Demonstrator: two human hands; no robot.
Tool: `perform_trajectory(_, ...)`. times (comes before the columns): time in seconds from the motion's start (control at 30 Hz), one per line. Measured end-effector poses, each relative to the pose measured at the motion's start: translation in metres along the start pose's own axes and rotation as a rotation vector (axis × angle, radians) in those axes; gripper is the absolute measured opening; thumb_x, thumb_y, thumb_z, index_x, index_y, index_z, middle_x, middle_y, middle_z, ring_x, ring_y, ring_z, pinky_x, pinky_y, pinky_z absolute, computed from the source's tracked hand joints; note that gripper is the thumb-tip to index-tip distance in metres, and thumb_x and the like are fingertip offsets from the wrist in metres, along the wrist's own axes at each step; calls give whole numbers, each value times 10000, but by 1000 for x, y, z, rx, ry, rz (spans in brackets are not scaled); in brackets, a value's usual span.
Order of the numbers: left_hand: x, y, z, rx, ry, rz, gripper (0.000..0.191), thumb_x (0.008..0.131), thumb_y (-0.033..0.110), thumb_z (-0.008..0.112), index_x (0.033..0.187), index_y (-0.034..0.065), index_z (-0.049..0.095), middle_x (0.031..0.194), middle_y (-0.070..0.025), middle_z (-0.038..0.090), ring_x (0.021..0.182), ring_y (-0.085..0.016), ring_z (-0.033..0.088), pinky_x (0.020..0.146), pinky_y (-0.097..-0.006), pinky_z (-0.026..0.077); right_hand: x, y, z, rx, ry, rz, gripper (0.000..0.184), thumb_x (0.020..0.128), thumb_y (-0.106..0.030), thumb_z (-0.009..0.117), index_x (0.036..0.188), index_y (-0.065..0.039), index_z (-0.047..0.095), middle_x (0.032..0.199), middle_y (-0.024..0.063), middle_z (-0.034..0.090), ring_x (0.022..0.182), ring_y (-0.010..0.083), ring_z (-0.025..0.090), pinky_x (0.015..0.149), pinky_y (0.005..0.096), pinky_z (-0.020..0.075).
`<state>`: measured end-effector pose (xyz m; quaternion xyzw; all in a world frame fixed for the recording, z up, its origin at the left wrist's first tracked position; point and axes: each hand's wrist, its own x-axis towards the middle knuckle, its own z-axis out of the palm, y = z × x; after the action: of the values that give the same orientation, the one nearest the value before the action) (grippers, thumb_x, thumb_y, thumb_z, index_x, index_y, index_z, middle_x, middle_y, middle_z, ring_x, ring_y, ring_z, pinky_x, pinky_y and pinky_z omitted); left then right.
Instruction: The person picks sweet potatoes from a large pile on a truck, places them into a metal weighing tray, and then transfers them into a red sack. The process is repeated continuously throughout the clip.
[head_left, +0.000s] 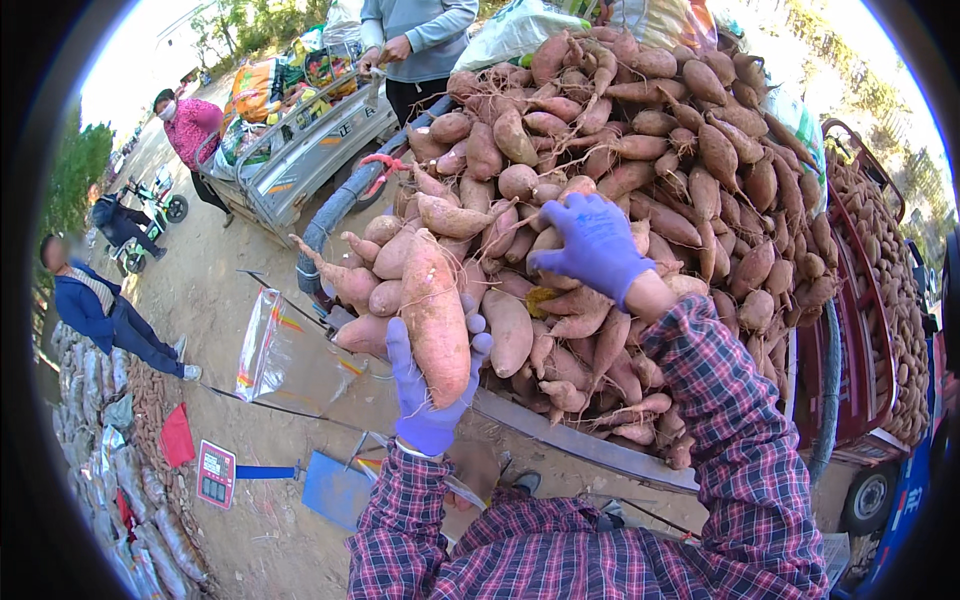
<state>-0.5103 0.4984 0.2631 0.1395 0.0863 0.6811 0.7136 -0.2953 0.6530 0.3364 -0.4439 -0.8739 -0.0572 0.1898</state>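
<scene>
A large sweet potato (435, 322) with thin rootlets stands nearly upright in my left hand (435, 409), which wears a purple glove. The fingers wrap around its lower part. My right hand (592, 244), gloved the same way, rests on the big heap of sweet potatoes (720, 157). Its fingers curl down among several roots, and whether they grip one is hidden. A pale sweet potato (507, 330) lies on the heap between my hands. The heap lies on a bed with a metal edge (585, 439).
A clear plastic bag (262, 345) hangs at the left, above a scale with a blue platform (337, 487) and red display (216, 474). A padded rail (330, 217) borders the heap. A person (424, 37) stands behind it. Bagged goods (142, 495) line the ground.
</scene>
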Motion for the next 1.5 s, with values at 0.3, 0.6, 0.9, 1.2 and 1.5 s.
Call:
perform_trajectory(0.3,20,-28,5,-101,98,-50,656,1016,604,505,1339,38,575,1178,-124,671,1110,-251,644,988,-437,567,-56,28,-33,-108,-232,-4,591,862,-505,727,1267,-102,577,979,194,723,916,366,712,762,477,568)
perform_trajectory(0.6,20,-47,36,91,60,5,721,1035,632,450,1525,103,440,1491,-118,507,1392,-309,490,1183,-533,418,-110,45,-55,946,292,426,533,975,-375,693,1369,-27,602,1208,99,685,1068,178,659,885,310,548)
perform_trajectory(0.9,25,-130,25,451,-117,-38,851,1011,760,356,1605,152,323,1546,-83,457,1426,-217,449,1205,-366,377,-179,-13,-18,1556,228,537,722,912,-319,776,1487,-18,460,1403,137,572,1277,221,567,1111,367,443)
perform_trajectory(1.2,-14,-211,48,78,-245,-323,740,1044,692,357,1563,166,393,1488,-70,523,1380,-264,512,1205,-443,395,-297,6,-54,1370,401,665,716,984,-358,688,1570,-55,410,1440,138,544,1286,214,537,1106,347,428)
perform_trajectory(1.5,-133,-341,86,140,-180,-809,712,1073,639,361,1586,146,370,1546,-83,476,1410,-271,496,1195,-456,404,-495,-24,-77,1120,558,939,943,922,-454,749,1607,10,295,1580,209,418,1488,302,380,1232,414,297)
